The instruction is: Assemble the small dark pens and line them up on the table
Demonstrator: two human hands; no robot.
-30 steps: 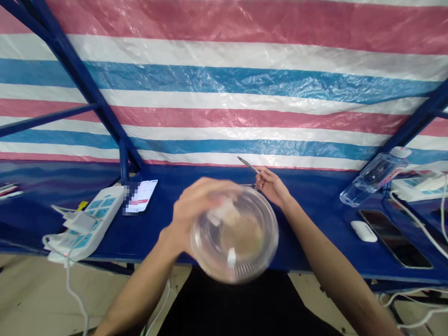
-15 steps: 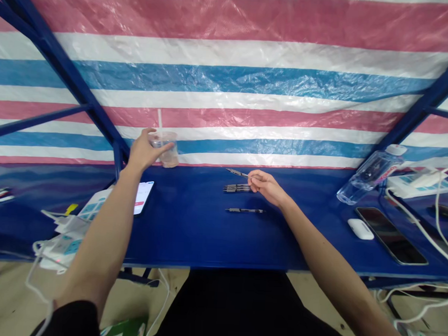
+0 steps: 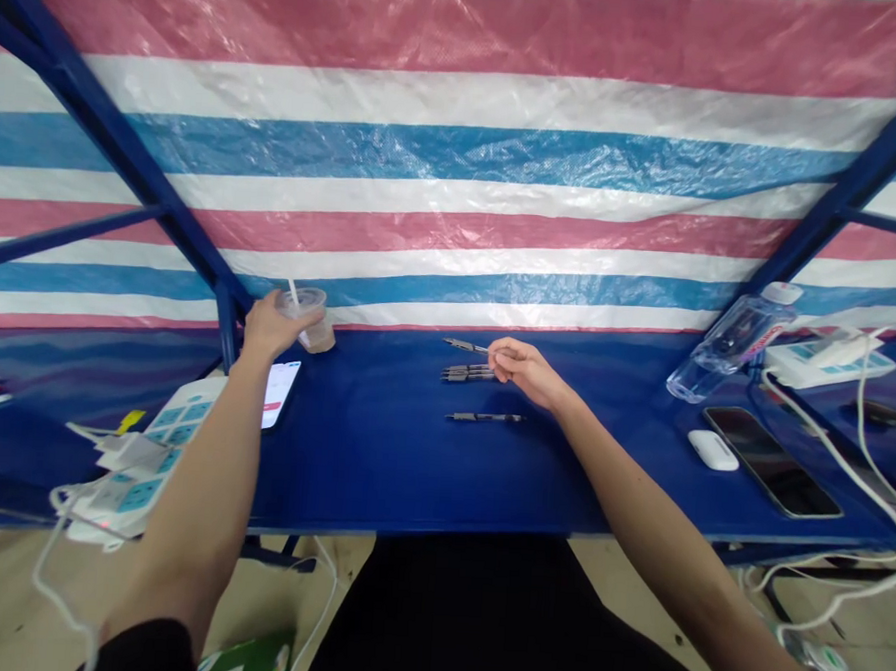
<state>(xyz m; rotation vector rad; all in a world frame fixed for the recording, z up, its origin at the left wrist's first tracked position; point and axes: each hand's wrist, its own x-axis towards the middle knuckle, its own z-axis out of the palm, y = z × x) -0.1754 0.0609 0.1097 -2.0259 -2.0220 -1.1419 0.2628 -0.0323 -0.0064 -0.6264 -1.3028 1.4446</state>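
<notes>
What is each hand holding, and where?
Left hand's fingers grip the side of a clear plastic cup; right hand's fingers pinch one end of a slim dark pen.

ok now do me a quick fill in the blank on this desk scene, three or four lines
The left hand holds a clear plastic cup with a ____ standing in it.
The pen pinched in the right hand sticks out toward the ____ hand.
The white earbud case lies beside a black ____ on the blue tabletop.
The clear water bottle lies on its ____.

Answers: straw; left; phone; side
</notes>
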